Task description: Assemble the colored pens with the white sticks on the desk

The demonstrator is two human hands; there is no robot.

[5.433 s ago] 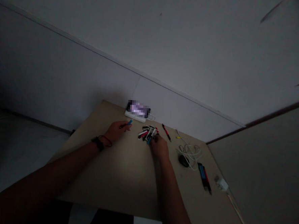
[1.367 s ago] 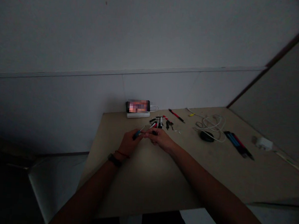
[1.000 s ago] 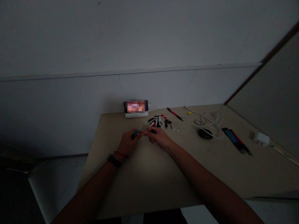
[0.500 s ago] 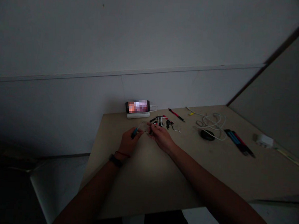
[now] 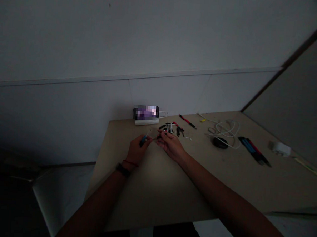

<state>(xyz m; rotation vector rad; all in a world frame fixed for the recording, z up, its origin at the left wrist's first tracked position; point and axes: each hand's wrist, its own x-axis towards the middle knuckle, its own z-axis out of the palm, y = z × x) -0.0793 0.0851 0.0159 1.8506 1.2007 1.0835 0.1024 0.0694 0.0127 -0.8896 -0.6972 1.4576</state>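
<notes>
My left hand (image 5: 138,148) is closed around a short blue pen part (image 5: 143,140) whose thin pale end points up and away. A slender piece bridges the small gap between its fingertips and my right hand (image 5: 171,144). That right hand is pinched on a small dark piece (image 5: 159,136), partly hidden by the fingers, so its exact kind is unclear. Just beyond the right fingers lies a cluster of loose pen parts (image 5: 178,132) in black, white and red.
A phone (image 5: 147,113) leans on a white block (image 5: 146,122) by the wall. One red-and-black pen (image 5: 187,121) lies behind the parts. To the right are a coiled white cable (image 5: 229,128), a black mouse (image 5: 220,142), blue and red pens (image 5: 250,149) and a white adapter (image 5: 281,149).
My fingers have shifted very slightly around the small pieces, and the dark piece sits a little differently in my right hand. The phone's picture has changed.
</notes>
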